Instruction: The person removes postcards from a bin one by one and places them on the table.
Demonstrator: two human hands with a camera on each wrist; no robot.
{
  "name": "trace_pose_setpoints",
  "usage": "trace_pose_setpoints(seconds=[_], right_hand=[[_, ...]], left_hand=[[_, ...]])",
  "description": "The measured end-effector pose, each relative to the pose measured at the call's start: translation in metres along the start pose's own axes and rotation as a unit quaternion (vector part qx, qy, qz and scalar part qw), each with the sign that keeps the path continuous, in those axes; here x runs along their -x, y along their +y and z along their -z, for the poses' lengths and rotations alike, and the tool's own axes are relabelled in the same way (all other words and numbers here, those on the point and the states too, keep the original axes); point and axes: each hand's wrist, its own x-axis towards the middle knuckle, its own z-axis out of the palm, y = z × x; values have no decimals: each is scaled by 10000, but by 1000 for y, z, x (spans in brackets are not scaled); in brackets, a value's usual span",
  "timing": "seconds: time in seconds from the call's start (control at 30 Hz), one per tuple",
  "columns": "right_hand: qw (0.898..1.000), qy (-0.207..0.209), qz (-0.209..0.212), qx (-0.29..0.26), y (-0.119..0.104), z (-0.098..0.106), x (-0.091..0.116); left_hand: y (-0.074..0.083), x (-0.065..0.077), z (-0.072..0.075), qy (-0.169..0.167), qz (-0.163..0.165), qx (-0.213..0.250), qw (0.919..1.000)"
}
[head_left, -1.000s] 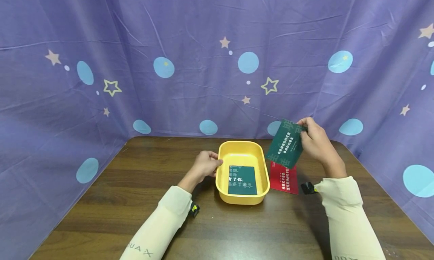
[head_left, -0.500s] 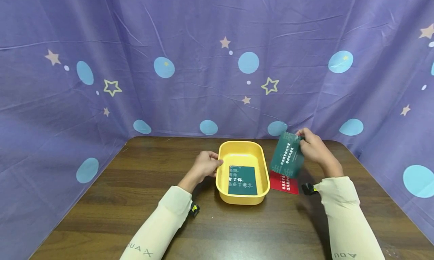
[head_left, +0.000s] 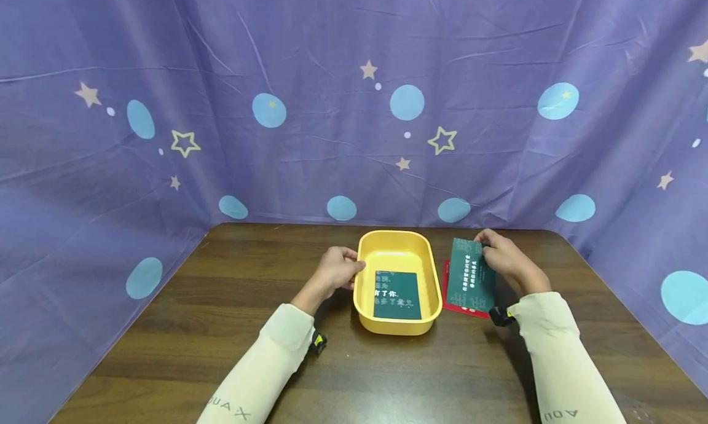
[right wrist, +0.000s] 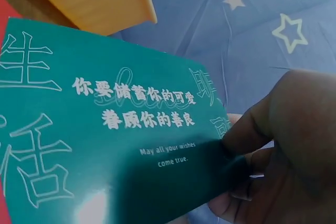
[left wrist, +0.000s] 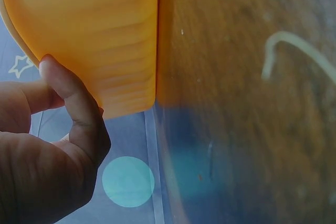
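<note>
My left hand (head_left: 335, 269) pinches the left rim of a yellow plastic tray (head_left: 426, 252), thumb over the edge. Inside the tray lies a dark green card (head_left: 396, 296) with white Chinese characters. To the right, my right hand (head_left: 510, 261) pinches another green card (head_left: 470, 276) by its far right corner. That card overlaps a red card (head_left: 450, 309) on the table, leaving only the red left and near edges showing. In the right wrist view the held card (right wrist: 121, 108) carries white characters and the words "May all your wishes come true."
The brown wooden table (head_left: 232, 325) spreads around the tray. A purple curtain (head_left: 332, 74) with stars and blue dots hangs behind the table's far edge. A black wrist device (head_left: 500, 316) sits below the right wrist, and another (head_left: 318, 341) by the left.
My right hand has come down and toward me with its green card, which now covers most of the red card. The left hand and the tray have stayed put.
</note>
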Motion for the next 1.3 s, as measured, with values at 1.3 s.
trace_pose_setpoints(seconds=[1.3], right_hand=[[9842,-612,247,1642,16,-33,-10]], left_hand=[[-1,0,-1,78,40,-96,9999]])
